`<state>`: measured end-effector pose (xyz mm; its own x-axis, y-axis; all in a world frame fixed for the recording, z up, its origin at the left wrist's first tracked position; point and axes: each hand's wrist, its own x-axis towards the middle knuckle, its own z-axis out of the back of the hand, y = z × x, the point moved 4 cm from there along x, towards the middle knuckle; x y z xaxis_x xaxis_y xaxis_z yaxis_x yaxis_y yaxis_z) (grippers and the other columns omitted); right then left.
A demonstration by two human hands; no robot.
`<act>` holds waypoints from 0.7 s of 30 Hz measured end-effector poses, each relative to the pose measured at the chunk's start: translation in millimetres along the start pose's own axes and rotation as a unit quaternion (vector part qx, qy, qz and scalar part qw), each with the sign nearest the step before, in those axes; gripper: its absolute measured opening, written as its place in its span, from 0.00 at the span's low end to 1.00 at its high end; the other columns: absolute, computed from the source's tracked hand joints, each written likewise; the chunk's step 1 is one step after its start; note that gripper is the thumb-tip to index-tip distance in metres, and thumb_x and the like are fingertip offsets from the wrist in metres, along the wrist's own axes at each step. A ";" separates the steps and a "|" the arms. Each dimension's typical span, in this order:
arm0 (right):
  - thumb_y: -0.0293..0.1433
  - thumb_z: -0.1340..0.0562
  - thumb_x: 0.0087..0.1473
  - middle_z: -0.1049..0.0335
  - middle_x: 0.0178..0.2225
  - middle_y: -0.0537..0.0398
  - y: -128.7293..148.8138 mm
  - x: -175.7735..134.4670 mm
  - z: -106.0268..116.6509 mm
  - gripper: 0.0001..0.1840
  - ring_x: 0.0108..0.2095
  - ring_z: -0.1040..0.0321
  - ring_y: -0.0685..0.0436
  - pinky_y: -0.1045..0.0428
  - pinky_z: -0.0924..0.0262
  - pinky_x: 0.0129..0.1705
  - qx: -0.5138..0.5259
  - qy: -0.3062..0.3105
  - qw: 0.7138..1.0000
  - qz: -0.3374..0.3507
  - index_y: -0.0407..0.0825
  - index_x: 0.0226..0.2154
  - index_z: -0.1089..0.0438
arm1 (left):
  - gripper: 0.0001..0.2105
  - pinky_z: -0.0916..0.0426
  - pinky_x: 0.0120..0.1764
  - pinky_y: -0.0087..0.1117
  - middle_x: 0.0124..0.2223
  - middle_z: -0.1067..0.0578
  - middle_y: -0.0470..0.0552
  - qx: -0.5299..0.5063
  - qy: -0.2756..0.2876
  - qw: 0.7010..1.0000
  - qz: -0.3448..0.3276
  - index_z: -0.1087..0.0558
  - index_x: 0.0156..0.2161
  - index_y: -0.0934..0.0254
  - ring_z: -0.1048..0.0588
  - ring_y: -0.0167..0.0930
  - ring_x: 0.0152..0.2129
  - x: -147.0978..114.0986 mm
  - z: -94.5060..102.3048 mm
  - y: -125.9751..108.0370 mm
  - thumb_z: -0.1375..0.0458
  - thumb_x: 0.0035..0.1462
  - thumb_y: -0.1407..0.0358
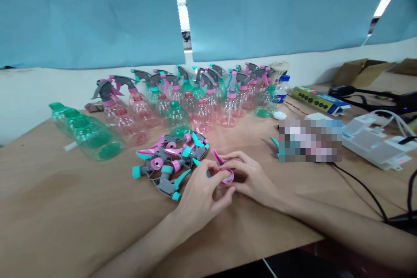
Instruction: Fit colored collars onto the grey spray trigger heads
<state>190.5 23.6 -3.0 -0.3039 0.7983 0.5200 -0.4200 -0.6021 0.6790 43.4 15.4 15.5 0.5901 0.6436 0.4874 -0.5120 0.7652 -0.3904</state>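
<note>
Both my hands meet over the front middle of the table around a trigger spray head (pixel 227 177) with a pink collar and pink trigger. My left hand (pixel 203 186) pinches at the collar with thumb and forefinger. From the other side, my right hand (pixel 252 178) has its fingers curled round the same spray head. Much of the head's body is hidden by my fingers. Just left of my hands lies a pile of loose spray heads (pixel 166 180), grey with pink or teal collars and triggers. Behind the pile stand pink bottles (pixel 203 117) and a green bottle (pixel 179 121) without heads.
Bottles with spray heads (pixel 230 110) crowd the back of the table. Green bottles (pixel 97 139) stand at left. To the right are a Pepsi bottle (pixel 282 91), a white cap (pixel 279 115), a power-strip box (pixel 319 100), a clear plastic container (pixel 374 139) and a black cable (pixel 361 186).
</note>
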 end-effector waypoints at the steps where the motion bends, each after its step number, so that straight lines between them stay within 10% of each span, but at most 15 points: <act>1: 0.33 0.35 0.51 0.35 0.46 0.50 1.5 -0.3 -1.0 0.10 0.50 0.35 0.41 0.46 0.36 0.50 0.006 0.004 1.000 0.004 0.52 0.39 0.29 | 0.09 0.32 0.35 0.35 0.40 0.35 0.55 -0.005 -0.010 1.000 -0.002 0.28 0.42 0.65 0.32 0.33 0.35 -1.5 0.9 -1.1 0.44 0.56 0.67; 7: 0.33 0.37 0.52 0.35 0.48 0.50 -7.1 3.8 -2.1 0.10 0.48 0.34 0.42 0.47 0.34 0.47 0.061 -0.003 0.996 -0.068 0.52 0.40 0.30 | 0.06 0.33 0.30 0.28 0.37 0.33 0.52 -0.008 -0.075 0.992 -0.101 0.27 0.38 0.64 0.33 0.28 0.29 -11.0 4.1 -22.4 0.46 0.57 0.73; 13: 0.40 0.35 0.49 0.27 0.40 0.52 -24.8 24.4 9.0 0.18 0.41 0.30 0.42 0.47 0.34 0.44 0.120 -0.067 0.976 -0.167 0.49 0.41 0.31 | 0.06 0.33 0.29 0.26 0.31 0.29 0.50 -0.026 -0.006 0.990 -0.139 0.29 0.34 0.67 0.31 0.27 0.27 -15.5 -10.9 -28.7 0.48 0.57 0.73; 21: 0.43 0.35 0.49 0.27 0.40 0.52 36.0 103.9 7.4 0.22 0.39 0.29 0.42 0.46 0.33 0.42 0.006 -0.081 0.996 -0.034 0.49 0.44 0.31 | 0.06 0.32 0.29 0.26 0.32 0.29 0.50 -0.006 0.001 0.994 -0.105 0.29 0.32 0.67 0.30 0.27 0.27 -18.1 -10.1 -24.3 0.48 0.57 0.71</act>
<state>150.1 84.8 79.3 -0.1326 0.8256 0.5485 -0.4239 -0.5474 0.7216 51.5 -14.6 8.3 0.6853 0.4691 0.5570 -0.3700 0.8831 -0.2885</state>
